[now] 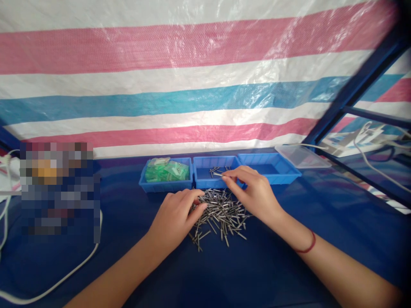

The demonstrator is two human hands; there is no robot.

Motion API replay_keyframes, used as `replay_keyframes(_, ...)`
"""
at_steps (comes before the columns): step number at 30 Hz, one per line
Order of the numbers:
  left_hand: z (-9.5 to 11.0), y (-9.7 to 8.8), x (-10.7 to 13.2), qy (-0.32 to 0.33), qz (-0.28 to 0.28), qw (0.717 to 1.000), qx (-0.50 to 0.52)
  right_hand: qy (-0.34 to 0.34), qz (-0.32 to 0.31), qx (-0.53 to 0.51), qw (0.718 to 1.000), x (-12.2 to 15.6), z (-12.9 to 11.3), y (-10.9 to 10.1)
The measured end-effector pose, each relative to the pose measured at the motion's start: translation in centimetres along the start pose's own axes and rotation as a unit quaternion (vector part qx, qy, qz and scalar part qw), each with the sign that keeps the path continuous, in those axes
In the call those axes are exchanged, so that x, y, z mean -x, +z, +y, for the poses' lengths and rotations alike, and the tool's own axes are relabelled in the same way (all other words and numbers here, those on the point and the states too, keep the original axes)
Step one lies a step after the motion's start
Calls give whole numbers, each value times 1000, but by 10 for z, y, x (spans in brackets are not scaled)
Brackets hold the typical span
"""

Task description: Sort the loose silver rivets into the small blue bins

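Observation:
A pile of small metal pins lies on the dark blue table in front of me. My left hand rests on the left edge of the pile, its fingers curled and pinched among the pins. My right hand is raised over the pile's far side and pinches one metal pin at the front rim of the middle blue tray. A few pins lie inside that tray.
Three blue trays stand in a row behind the pile: the left tray holds green packets, the right tray looks bare. A clear plastic lid lies beside them. A white cable curves at the left. A striped tarp hangs behind.

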State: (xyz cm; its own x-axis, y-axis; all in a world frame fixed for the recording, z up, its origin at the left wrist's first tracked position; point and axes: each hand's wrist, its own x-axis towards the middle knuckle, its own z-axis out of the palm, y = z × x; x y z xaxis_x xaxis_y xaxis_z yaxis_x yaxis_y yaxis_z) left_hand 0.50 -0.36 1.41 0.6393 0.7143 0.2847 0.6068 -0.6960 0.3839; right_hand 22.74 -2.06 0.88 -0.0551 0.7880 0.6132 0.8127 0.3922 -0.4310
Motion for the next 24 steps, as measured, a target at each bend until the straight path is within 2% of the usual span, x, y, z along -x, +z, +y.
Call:
replay_keyframes(4,1,-11,0,79,-72,993,-49,54,32,55,997,-5,16,-1)
replay_keyframes(8,6,-17,3,126,-117,983,-66,38,7,13,999,-4,7,-3)
replay_keyframes(15,6,-2,5,180,-92,969,-143,-25,-60,-52,997,4,-23,-5)
replay_keyframes(19,0,7,4,196,-87,962,-171,-31,-75,-56,995,5,-27,-4)
replay_keyframes(24,1,7,3,175,-68,968,-167,-44,-89,-59,993,6,-28,-3)
